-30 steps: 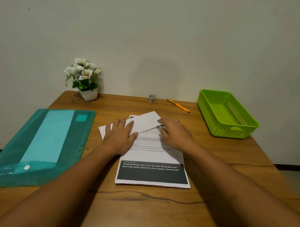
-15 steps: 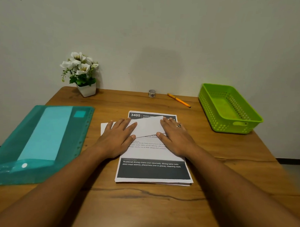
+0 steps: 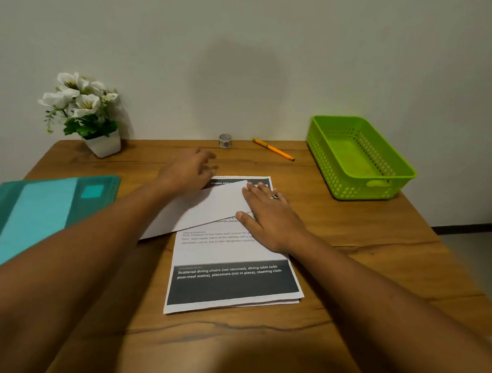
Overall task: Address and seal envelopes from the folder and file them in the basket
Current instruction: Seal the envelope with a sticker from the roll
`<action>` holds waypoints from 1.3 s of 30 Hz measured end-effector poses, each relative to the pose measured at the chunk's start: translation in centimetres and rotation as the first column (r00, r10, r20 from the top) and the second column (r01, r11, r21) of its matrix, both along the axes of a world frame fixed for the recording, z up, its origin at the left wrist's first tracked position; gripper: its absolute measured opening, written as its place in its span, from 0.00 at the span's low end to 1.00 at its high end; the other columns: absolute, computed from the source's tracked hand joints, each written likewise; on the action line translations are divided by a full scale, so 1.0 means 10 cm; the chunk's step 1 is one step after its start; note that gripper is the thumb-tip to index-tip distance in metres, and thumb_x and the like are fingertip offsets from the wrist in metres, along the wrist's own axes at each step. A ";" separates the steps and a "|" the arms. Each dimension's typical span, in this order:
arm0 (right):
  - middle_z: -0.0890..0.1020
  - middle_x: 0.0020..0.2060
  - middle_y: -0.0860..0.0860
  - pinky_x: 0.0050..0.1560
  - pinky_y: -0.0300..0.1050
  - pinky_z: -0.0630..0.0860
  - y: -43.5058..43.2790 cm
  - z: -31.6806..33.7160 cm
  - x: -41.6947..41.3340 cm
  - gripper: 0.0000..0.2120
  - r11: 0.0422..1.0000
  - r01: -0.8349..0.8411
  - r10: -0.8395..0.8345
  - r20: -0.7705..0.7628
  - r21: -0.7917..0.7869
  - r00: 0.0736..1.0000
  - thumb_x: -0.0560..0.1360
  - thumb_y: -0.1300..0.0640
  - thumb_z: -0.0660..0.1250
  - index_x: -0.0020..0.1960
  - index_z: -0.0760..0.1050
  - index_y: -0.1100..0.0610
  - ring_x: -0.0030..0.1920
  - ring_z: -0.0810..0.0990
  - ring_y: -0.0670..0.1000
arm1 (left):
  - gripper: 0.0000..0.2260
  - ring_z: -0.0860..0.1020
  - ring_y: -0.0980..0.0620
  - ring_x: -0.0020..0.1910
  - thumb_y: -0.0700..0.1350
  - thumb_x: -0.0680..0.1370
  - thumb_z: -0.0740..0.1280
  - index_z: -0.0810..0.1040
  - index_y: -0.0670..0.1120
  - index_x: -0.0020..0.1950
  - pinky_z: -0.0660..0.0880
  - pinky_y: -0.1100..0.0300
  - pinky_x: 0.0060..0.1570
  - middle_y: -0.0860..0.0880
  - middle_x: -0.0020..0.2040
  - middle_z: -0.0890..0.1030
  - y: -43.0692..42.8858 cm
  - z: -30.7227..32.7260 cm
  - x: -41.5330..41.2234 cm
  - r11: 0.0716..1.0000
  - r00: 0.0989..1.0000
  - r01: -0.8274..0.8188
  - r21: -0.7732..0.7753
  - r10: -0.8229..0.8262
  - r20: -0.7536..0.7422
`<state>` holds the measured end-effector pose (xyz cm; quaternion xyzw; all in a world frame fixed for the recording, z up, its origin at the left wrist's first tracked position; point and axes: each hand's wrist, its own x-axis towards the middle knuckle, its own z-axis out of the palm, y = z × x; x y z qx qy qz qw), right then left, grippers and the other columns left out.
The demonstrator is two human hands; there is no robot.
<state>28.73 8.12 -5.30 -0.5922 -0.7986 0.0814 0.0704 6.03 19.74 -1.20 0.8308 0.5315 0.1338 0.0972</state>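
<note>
The envelope (image 3: 210,210) is lying tilted across the sheet (image 3: 230,280) at frame centre. The right hand (image 3: 269,217) is pressing flat on its right end, grip wide, fingers straight. The left hand (image 3: 188,170), blurred, is hovering by its upper edge, grip loosely wide, holding nothing. The folder (image 3: 43,215) is lying at left, and the basket (image 3: 359,187) is sitting at upper right.

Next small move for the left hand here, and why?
Probably carry the left hand forward to the tape roll and pick it up: the hand hovers open just short of it, the right hand lies flat on the envelope, and the pen lies farther right.
</note>
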 end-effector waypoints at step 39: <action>0.58 0.84 0.50 0.81 0.59 0.52 -0.04 0.00 -0.01 0.32 0.998 0.010 -0.006 -0.066 0.064 0.998 0.85 0.37 0.52 0.83 0.57 0.51 0.83 0.53 0.53 | 0.08 0.76 0.50 0.47 0.52 0.83 0.63 0.80 0.52 0.53 0.70 0.53 0.42 0.52 0.48 0.79 -1.19 -0.33 0.19 0.988 0.954 -0.112 0.109 0.076 0.289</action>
